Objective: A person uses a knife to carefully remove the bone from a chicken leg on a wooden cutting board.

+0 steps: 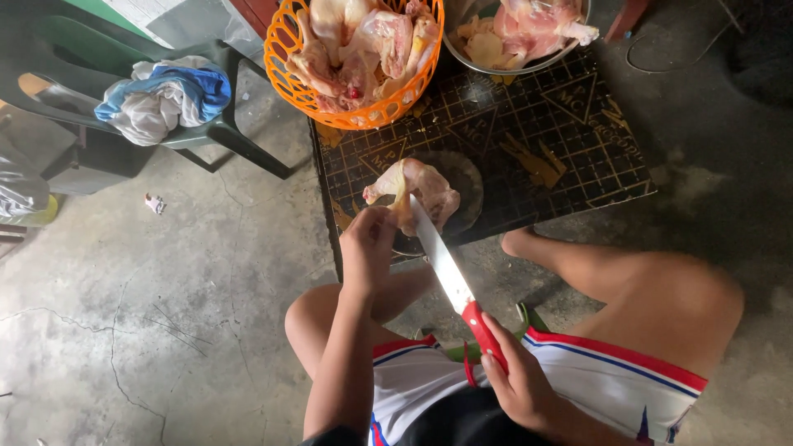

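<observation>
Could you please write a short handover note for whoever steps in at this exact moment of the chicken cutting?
Left hand: pinching the chicken piece on the round chopping block.
Right hand: gripping the red-handled knife, blade laid against the piece.
Orange basket of raw chicken and a metal bowl of chicken parts stand at the far end of the black crate.
Done: cannot tell how much is already cut.
Left: this piece looks uncut; the basket is full.
</observation>
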